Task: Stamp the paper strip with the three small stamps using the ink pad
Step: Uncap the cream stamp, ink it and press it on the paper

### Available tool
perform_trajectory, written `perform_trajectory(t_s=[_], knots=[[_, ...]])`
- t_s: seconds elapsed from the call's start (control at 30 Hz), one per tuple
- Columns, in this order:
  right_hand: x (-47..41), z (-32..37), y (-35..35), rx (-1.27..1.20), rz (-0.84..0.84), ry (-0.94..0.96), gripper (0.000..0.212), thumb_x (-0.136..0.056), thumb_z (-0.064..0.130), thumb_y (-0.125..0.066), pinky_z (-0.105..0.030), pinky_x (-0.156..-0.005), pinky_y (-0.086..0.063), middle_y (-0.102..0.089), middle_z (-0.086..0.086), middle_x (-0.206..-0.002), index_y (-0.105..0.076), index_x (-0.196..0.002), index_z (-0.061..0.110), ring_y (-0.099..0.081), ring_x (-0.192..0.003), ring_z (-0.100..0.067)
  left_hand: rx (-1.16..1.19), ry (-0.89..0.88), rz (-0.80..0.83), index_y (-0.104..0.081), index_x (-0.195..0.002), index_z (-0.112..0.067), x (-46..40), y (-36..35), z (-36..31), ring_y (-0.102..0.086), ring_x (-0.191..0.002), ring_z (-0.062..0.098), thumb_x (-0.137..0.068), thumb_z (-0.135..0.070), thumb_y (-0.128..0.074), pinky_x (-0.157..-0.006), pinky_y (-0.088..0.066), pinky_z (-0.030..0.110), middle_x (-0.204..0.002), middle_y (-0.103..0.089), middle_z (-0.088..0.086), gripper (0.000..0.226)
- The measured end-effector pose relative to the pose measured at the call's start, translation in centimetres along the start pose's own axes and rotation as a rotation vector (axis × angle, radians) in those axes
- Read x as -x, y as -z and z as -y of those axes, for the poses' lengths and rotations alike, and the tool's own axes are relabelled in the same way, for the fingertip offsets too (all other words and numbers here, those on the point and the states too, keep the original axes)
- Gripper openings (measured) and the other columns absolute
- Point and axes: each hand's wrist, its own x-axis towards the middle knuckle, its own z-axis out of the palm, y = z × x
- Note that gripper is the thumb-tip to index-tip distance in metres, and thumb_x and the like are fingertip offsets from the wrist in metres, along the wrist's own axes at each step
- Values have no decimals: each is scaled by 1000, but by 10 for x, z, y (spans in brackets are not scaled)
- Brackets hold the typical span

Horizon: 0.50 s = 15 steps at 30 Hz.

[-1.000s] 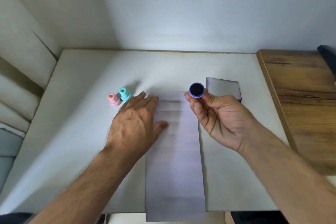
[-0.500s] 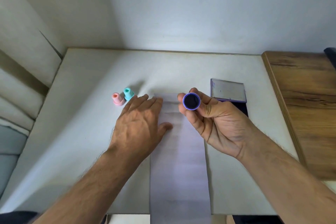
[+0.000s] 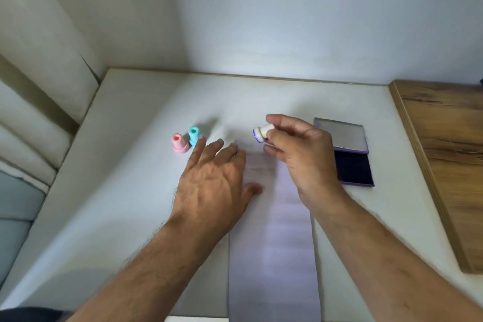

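stamps [image 3: 186, 140] left of paper strip [image 3: 273, 243] | ink pad [image 3: 345, 154] right

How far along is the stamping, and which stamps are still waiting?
Done: the ink pad lies open right of the strip. No clear print shows on the paper strip. In hand: the right hand pinches the purple-rimmed stamp above the strip's far end, face turned sideways; the left hand lies flat on the strip's left edge. Left: the pink stamp and teal stamp stand untouched.
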Motion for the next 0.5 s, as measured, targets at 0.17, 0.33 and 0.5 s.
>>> perform_trajectory(t_s=[0.17, 0.33, 0.5], knots=[[-6, -21, -19, 396, -92, 230, 22, -80, 20, -74, -18, -81, -54, -75, 14, -83, -75, -98, 31, -70, -80, 1, -9, -24, -8, -55, -129, -19, -1, 1, -2, -34, -140, 14, -91, -62, -40, -122, -1, 42, -130, -61, -5, 59], [-8, -28, -21, 550, -64, 312, 19, -81, 16, -74, -17, -81, -55, -75, 13, -86, -76, -97, 25, -69, -79, 5, -27, -1, -18, -55, -129, -12, 3, 4, -4, -44, -134, 13, -92, -58, -42, -122, 0, 41, -115, -68, -3, 60], [-8, -26, -20, 593, -44, 336, 20, -80, 17, -75, -19, -82, -56, -76, 12, -85, -77, -97, 28, -70, -80, 4, -21, 27, 25, -54, -126, -13, 2, 5, -3, -46, -127, 8, -91, -57, -43, -121, 4, 40, -107, -68, -7, 58]])
